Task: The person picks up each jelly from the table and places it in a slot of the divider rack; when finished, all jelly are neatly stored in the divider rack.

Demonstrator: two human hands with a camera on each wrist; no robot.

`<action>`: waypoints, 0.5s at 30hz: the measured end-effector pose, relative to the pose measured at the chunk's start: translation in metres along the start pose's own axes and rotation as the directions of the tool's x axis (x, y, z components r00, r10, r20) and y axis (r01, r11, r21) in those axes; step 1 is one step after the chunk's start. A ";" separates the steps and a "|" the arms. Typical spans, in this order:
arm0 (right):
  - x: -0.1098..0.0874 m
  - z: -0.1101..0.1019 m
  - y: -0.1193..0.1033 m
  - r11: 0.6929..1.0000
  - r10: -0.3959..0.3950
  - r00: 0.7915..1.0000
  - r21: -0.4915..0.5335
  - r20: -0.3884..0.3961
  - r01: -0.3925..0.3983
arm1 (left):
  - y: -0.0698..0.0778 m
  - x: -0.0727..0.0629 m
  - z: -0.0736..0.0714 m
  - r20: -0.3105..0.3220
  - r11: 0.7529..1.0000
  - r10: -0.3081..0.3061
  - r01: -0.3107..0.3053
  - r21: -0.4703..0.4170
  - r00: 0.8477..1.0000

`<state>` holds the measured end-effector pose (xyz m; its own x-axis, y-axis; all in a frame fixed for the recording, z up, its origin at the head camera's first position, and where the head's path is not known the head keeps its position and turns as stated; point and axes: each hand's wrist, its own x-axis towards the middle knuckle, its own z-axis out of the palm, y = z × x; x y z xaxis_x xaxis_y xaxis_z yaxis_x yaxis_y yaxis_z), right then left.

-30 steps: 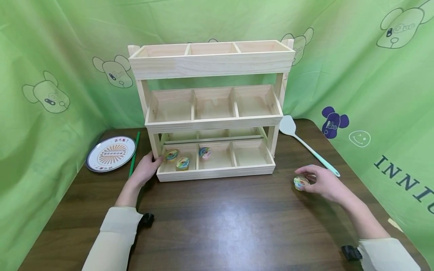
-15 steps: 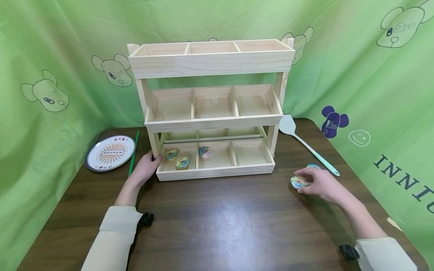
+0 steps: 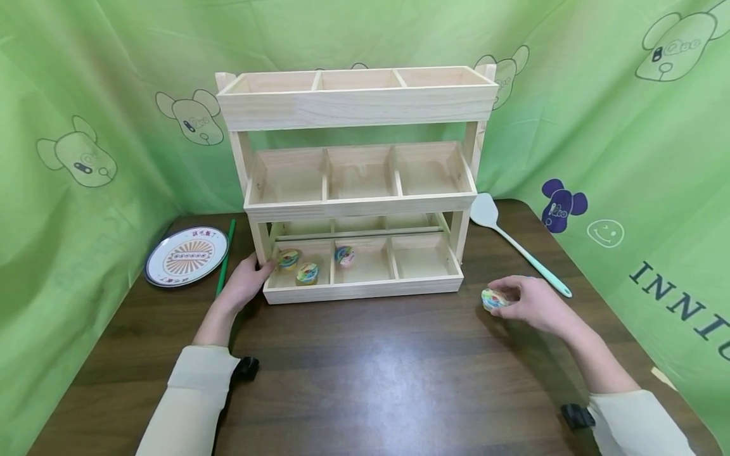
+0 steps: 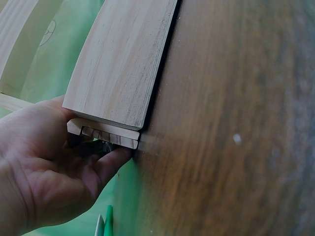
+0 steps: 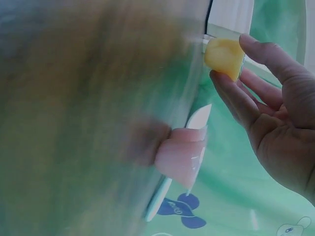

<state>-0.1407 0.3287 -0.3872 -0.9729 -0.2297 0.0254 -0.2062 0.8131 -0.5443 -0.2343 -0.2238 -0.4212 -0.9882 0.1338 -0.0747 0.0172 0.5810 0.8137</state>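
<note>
My right hand [image 3: 533, 304] pinches a small jelly cup [image 3: 493, 299] between thumb and fingers, just above the table right of the wooden rack. In the right wrist view this jelly cup [image 5: 224, 56] is yellow. Pink jelly cups [image 5: 179, 160] stand on the table beyond; in the head view the hand hides them. My left hand [image 3: 246, 283] grips the lower left end of the three-tier wooden rack [image 3: 359, 206], its fingers partly hidden. Two jelly cups [image 3: 307, 273] lie in the bottom tier's left compartment, and a pinkish jelly cup [image 3: 345, 256] in its middle one.
Left of the rack lies a round white plate [image 3: 187, 256] with a dark rim, beside a green stick [image 3: 225, 256]. A pale spatula [image 3: 516, 244] lies on the right. Green printed cloth [image 3: 353, 31] surrounds the brown table [image 3: 365, 373].
My right hand has moved slightly left with the jelly cup, towards the rack. A blue-lidded cup glimpsed behind it is now covered. The left hand keeps its place on the rack.
</note>
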 end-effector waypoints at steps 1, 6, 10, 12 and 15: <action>0.001 -0.001 -0.002 1.000 0.002 1.000 0.005 0.005 -0.002 | 0.000 0.000 0.000 -0.001 1.000 0.001 -0.001 -0.002 1.000; 0.009 -0.004 -0.007 1.000 -0.005 1.000 0.008 0.012 0.005 | 0.000 -0.001 0.000 -0.004 1.000 0.017 -0.017 0.000 1.000; 0.014 -0.005 -0.012 1.000 -0.009 1.000 0.030 0.017 0.009 | 0.001 -0.002 -0.001 -0.005 1.000 0.015 -0.015 0.003 1.000; 0.017 -0.006 -0.015 0.999 -0.009 1.000 0.048 0.020 0.008 | 0.001 -0.002 -0.001 -0.006 1.000 0.010 -0.010 0.006 1.000; 0.020 -0.007 -0.021 0.998 -0.014 1.000 0.066 0.024 0.012 | 0.002 -0.002 -0.001 -0.006 1.000 0.003 -0.003 0.008 1.000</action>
<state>-0.1567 0.3110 -0.3691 -0.9672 -0.2537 0.0133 -0.2110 0.7733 -0.5979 -0.2325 -0.2238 -0.4189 -0.9890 0.1306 -0.0692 0.0209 0.5872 0.8091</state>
